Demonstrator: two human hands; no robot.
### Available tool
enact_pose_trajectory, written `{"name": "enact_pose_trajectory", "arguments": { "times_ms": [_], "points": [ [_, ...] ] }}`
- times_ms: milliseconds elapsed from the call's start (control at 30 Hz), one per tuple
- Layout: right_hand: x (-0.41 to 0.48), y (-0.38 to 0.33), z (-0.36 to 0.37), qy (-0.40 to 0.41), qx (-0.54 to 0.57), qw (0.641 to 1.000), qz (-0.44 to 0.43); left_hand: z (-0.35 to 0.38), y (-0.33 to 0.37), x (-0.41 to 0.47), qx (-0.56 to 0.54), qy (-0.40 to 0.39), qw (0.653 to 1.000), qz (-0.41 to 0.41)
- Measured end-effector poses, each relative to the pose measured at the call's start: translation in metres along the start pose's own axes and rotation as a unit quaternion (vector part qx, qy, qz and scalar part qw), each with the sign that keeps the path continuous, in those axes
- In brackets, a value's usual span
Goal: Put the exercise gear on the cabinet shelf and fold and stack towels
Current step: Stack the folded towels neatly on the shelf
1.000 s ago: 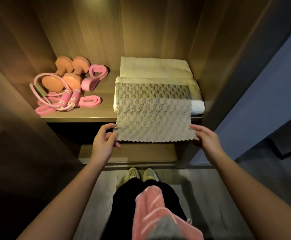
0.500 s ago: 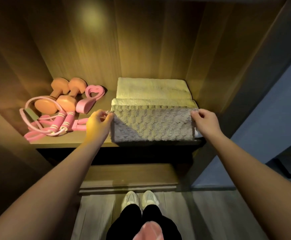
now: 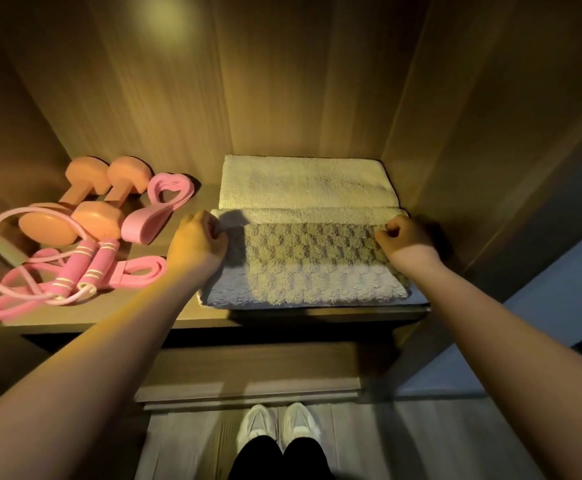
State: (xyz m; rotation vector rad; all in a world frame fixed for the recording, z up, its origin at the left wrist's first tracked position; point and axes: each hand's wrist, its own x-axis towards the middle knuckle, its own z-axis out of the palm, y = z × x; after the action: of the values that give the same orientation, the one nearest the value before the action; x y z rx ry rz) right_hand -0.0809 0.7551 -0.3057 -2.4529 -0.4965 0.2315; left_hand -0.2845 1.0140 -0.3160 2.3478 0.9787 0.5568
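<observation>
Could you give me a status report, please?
Left hand, right hand pinch grey towel by far corners. It lies on white towels. Exercise gear left, apart.

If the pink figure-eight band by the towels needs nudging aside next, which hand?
Probably left. The left hand grips the grey towel's corner right beside the pink figure-eight band; the right hand holds the opposite corner, by the cabinet wall.

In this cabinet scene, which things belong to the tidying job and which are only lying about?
Job: grey textured towel, pinched by left hand and right hand; pale towel underneath; cream towel; orange dumbbells; pink jump rope; flat pink band; heart-shaped pink loop; cabinet shelf.
Lying about: white shoes; lower shelf.
</observation>
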Motion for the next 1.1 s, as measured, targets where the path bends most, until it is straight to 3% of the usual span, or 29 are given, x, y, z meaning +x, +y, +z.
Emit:
{"name": "enact_pose_trajectory", "arguments": {
  "times_ms": [167, 300, 367, 467, 700, 900, 1100],
  "points": [
    [-0.001, -0.007, -0.008, -0.037, 0.021, 0.998, -0.05, -0.015, -0.002, 0.001, 0.054, -0.028, 0.996, 0.063],
    [-0.001, -0.011, -0.013, -0.052, -0.006, 0.998, -0.043, -0.024, 0.003, 0.002, 0.149, 0.002, 0.973, 0.174],
    [-0.001, -0.014, -0.015, -0.055, -0.022, 0.997, -0.039, -0.025, 0.007, 0.005, 0.166, -0.036, 0.965, 0.198],
    [0.0, -0.017, -0.017, -0.053, -0.02, 0.998, -0.021, -0.027, 0.01, 0.012, 0.189, -0.1, 0.957, 0.198],
    [0.0, -0.019, -0.02, -0.058, -0.046, 0.997, 0.002, -0.035, 0.008, 0.019, 0.195, -0.162, 0.945, 0.208],
    [0.0, -0.022, -0.029, -0.088, -0.075, 0.993, -0.017, -0.037, 0.006, 0.017, 0.155, -0.169, 0.949, 0.215],
    [-0.001, -0.014, -0.024, -0.081, -0.036, 0.995, -0.034, -0.034, 0.003, 0.019, 0.137, -0.185, 0.954, 0.193]
  ]
}}
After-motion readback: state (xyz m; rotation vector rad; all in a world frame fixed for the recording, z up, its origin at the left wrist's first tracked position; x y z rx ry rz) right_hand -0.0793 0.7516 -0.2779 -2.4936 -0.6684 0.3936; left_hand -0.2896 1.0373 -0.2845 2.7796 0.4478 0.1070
